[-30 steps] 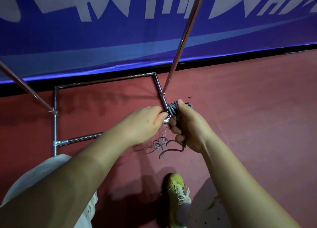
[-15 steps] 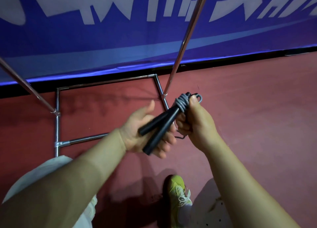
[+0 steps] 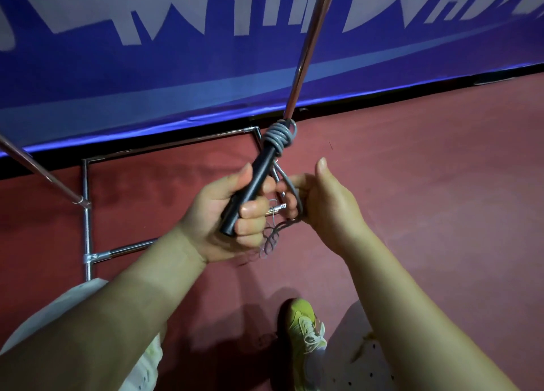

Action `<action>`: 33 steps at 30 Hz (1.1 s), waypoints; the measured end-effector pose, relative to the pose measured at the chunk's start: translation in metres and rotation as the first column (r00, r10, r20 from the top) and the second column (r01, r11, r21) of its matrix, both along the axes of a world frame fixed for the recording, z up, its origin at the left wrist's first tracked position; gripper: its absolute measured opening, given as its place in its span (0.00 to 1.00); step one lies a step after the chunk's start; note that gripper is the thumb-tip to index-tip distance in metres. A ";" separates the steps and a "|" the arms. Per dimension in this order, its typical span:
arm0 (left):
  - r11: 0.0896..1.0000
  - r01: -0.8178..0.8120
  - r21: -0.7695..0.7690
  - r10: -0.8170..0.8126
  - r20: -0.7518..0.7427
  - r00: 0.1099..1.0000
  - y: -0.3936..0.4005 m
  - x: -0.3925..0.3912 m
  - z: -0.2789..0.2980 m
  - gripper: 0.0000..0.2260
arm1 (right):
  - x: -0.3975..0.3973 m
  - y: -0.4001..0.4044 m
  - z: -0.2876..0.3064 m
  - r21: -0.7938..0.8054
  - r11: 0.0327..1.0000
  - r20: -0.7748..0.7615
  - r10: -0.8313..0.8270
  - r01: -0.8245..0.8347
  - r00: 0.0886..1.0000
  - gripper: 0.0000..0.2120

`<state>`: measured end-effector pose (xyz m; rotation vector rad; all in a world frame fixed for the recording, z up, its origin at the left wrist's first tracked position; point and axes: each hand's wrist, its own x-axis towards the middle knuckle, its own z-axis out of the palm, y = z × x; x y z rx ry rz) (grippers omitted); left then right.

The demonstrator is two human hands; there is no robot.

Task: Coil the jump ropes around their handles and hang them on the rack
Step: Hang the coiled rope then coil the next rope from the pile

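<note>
While the left hand grips the black handles in curled fingers and the right hand pinches the limp grey rope, half-coiled at their tips, the stiff handles look the surest hold.

Matt black handles (plastic, seemingly) carry smooth grey cord; behind them the rack is shiny metal tubing.

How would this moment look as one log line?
step: coiling | left hand: grips black handles | right hand: holds grey rope | coils: at handle tops | hung: not yet
</note>
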<state>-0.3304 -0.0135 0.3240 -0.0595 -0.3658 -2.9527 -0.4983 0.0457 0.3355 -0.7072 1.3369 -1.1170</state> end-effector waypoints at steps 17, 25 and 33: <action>0.757 0.221 -0.615 0.425 0.720 0.548 0.000 -0.004 0.016 0.07 | -0.011 0.020 0.027 -0.020 0.921 -0.976 0.068 -0.390 0.209 0.12; 0.457 0.729 -0.509 0.175 0.855 0.488 0.006 -0.007 0.009 0.09 | -0.020 0.028 0.040 0.266 0.837 -0.882 0.411 -0.477 0.230 0.09; 0.109 0.883 -0.457 -0.231 0.852 0.469 0.032 -0.018 0.015 0.08 | -0.025 0.026 0.023 0.310 0.400 -0.083 0.915 -0.862 0.395 0.09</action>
